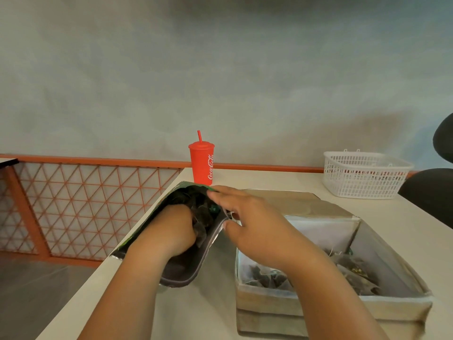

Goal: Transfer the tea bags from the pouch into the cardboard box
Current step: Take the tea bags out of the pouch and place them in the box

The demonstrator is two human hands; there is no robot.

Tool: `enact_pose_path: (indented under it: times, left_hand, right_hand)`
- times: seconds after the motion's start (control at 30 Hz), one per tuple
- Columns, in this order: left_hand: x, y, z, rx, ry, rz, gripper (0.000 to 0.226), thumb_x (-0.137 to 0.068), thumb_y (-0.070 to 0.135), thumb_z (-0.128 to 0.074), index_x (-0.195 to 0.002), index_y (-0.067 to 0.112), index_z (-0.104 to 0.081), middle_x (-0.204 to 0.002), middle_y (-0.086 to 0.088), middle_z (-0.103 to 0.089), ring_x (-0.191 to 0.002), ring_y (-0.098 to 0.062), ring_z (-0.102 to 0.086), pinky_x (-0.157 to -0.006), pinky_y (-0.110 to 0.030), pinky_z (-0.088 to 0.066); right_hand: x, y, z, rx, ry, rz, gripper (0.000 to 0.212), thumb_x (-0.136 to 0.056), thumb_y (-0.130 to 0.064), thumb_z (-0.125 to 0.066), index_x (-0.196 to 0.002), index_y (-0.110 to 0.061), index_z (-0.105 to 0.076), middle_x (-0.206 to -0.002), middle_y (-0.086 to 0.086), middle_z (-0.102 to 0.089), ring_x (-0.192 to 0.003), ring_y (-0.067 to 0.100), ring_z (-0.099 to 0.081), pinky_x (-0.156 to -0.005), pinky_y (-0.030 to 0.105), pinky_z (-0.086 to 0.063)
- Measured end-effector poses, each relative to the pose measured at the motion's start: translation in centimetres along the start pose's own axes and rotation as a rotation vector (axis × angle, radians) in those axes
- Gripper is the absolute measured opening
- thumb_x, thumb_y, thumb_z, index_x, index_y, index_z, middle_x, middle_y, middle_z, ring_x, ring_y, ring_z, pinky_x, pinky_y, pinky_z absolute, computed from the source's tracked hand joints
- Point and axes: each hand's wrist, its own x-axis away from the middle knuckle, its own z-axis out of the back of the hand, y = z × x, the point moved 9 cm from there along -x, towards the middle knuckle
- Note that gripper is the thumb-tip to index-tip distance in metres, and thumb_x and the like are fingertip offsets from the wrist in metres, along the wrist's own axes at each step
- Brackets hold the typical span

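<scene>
- Left edge of the tabletop (196,315), at the pouch's 9 o'clock: the pouch (186,268) lies right along this drop. A hard tug from inside could slide it over the side.
- My left hand (171,231) is wrist-deep in the pouch, its fingers buried among the tea bags (203,217). I cannot tell whether they are clenched on any. A blind grab could snag strings and drag extra bags out to scatter.
- Red cup (202,165), at the pouch's 12 o'clock, stands just beyond its far end. A forward shove of the pouch could topple it.
- My right hand (255,227) pinches the pouch's right rim between thumb and fingers, holding the mouth wide. If that pinch slips, the mouth may sag shut on my left wrist.
- Cardboard box (318,307), at the pouch's 3 o'clock, holds the boxed tea bags (267,278). My right forearm crosses above its near-left corner, so a carry across could bump the arm and drop bags in the gap between pouch and box.
- White basket (362,177), at the box's 1 o'clock, stands well apart and poses little risk.
</scene>
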Motion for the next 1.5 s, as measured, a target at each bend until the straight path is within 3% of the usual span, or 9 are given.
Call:
enact_pose_path:
  times: [0.17, 0.3, 0.57, 0.8, 0.9, 1.17, 1.27, 1.4, 1.5]
  left_hand:
    - [0.8, 1.1, 3.1, 0.061, 0.091, 0.005, 0.019, -0.088, 0.018, -0.056, -0.103, 0.021, -0.067, -0.097, 0.000, -0.067, -0.076, -0.013, -0.055, -0.070, -0.021, -0.043]
    - [1.7, 1.7, 4.3, 0.152, 0.113, -0.046, 0.021, -0.087, 0.012, -0.054, -0.104, 0.019, -0.065, -0.083, 0.001, -0.061, -0.079, -0.017, -0.057, -0.071, -0.024, -0.044]
    - [4.7, 3.0, 7.9, 0.286, 0.203, -0.221, 0.021, -0.084, 0.007, -0.061, -0.096, 0.025, -0.059, -0.069, 0.008, -0.062, -0.059, -0.002, -0.053, -0.051, -0.009, -0.039]
    - [7.7, 2.5, 11.5, 0.639, 0.278, -0.322, 0.023, -0.074, 0.007, -0.072, -0.067, 0.028, -0.068, -0.074, 0.017, -0.066, -0.063, -0.001, -0.058, -0.059, -0.011, -0.048]
    - [8.4, 2.3, 12.0, 0.760, 0.232, -0.363, 0.033, -0.071, 0.004, -0.072, -0.076, 0.037, -0.068, -0.073, 0.007, -0.068, -0.062, -0.003, -0.060, -0.063, -0.014, -0.052]
    - [8.6, 2.1, 12.2, 0.905, 0.176, -0.420, 0.023, -0.055, 0.025, -0.068, -0.077, 0.032, -0.070, -0.075, -0.002, -0.069, -0.064, -0.009, -0.063, -0.062, -0.013, -0.052]
    - [8.5, 2.6, 12.1, 0.919, 0.189, -0.441, 0.022, -0.062, 0.013, -0.071, -0.077, 0.029, -0.070, -0.076, -0.004, -0.068, -0.062, -0.006, -0.060, -0.061, -0.013, -0.051]
    - [8.3, 3.6, 11.8, 0.957, 0.173, -0.489, 0.018, -0.057, 0.021, -0.069, -0.073, 0.030, -0.071, -0.073, -0.001, -0.068, -0.060, -0.002, -0.058, -0.057, -0.009, -0.049]
    - [8.4, 4.8, 11.6, 0.976, 0.170, -0.525, 0.011, -0.061, 0.020, -0.069, -0.070, 0.025, -0.071, -0.068, 0.004, -0.068, -0.059, -0.001, -0.057, -0.057, -0.009, -0.048]
  right_hand:
    - [0.1, 0.4, 0.3, -0.022, 0.022, -0.023, 0.055, -0.091, -0.004, -0.044, -0.141, -0.026, -0.035, -0.149, -0.017, -0.028, -0.131, 0.000, -0.028, -0.080, -0.012, -0.008]
    - [0.0, 0.6, 0.2, -0.014, 0.026, -0.014, 0.055, -0.092, -0.004, -0.043, -0.141, -0.027, -0.035, -0.149, -0.017, -0.027, -0.131, 0.000, -0.027, -0.073, -0.016, -0.007]
    - [-0.1, 0.9, 0.4, -0.058, 0.055, 0.001, 0.055, -0.090, -0.001, -0.043, -0.140, -0.024, -0.038, -0.148, -0.016, -0.031, -0.130, 0.003, -0.033, -0.084, -0.009, -0.016]
    - [-0.4, 1.8, 0.0, -0.080, 0.056, -0.023, 0.056, -0.089, -0.001, -0.045, -0.140, -0.023, -0.040, -0.148, -0.013, -0.032, -0.132, 0.007, -0.035, -0.104, 0.014, -0.027]
    - [-0.5, 1.7, -0.4, -0.067, 0.044, 0.011, 0.054, -0.087, 0.001, -0.046, -0.135, -0.024, -0.047, -0.143, -0.014, -0.040, -0.125, 0.006, -0.039, -0.093, 0.002, -0.026]
    - [0.2, 1.4, -3.3, 0.005, -0.236, -0.007, 0.042, -0.088, -0.015, -0.055, -0.130, -0.019, -0.053, -0.136, -0.007, -0.048, -0.116, 0.014, -0.045, -0.088, 0.018, -0.032]
    - [0.5, 2.0, -2.9, -0.128, -0.248, -0.091, 0.032, -0.087, -0.015, -0.059, -0.118, -0.019, -0.061, -0.099, -0.012, -0.059, -0.092, 0.010, -0.053, -0.083, 0.023, -0.042]
    - [0.7, 1.9, -1.0, -0.635, -0.179, -0.107, 0.048, -0.077, -0.005, -0.066, -0.120, -0.022, -0.054, -0.109, -0.001, -0.063, -0.075, 0.007, -0.059, -0.071, 0.025, -0.048]
    - [1.0, 1.5, 1.0, -0.873, -0.090, -0.050, 0.058, -0.068, -0.008, -0.065, -0.119, -0.032, -0.052, -0.094, -0.010, -0.064, -0.074, 0.009, -0.060, -0.063, 0.021, -0.050]
